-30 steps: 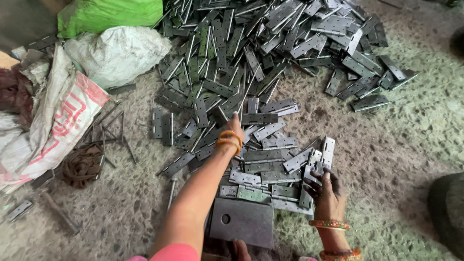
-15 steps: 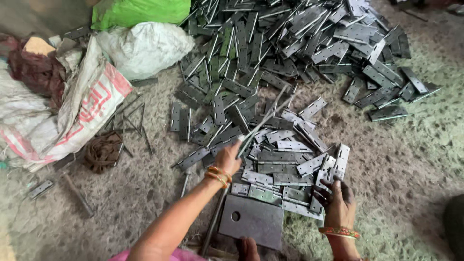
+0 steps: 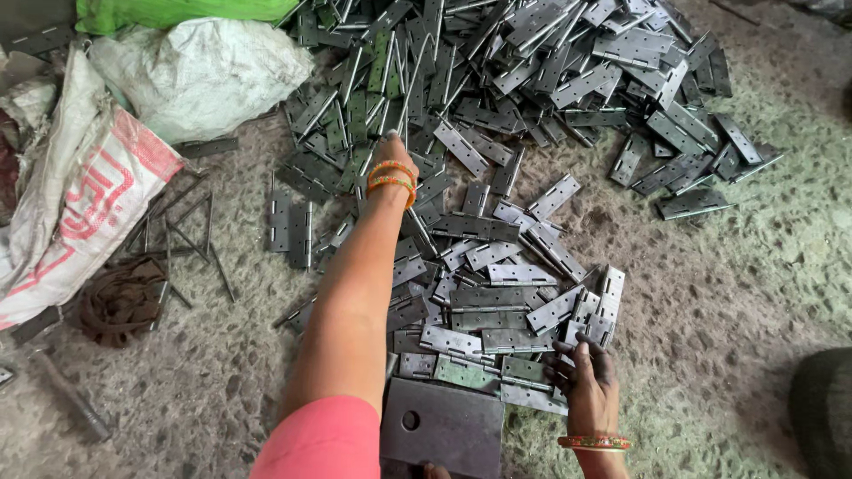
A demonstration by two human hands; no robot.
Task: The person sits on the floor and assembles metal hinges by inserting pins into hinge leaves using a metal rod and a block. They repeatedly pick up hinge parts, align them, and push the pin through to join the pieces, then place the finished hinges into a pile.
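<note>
The left hand (image 3: pixel 391 153) reaches into the big loose heap of metal hinges (image 3: pixel 532 71) across the floor's far side, grip unclear, while the right hand (image 3: pixel 586 368) clasps a small stack of hinges (image 3: pixel 599 306) nearer; most remain unsorted.

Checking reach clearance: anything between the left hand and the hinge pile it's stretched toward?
Nothing visible blocks it. The left hand is already at the near edge of the hinge pile, its arm passing over loose hinges on the floor. The right hand rests apart, on a stack of hinges.
</note>
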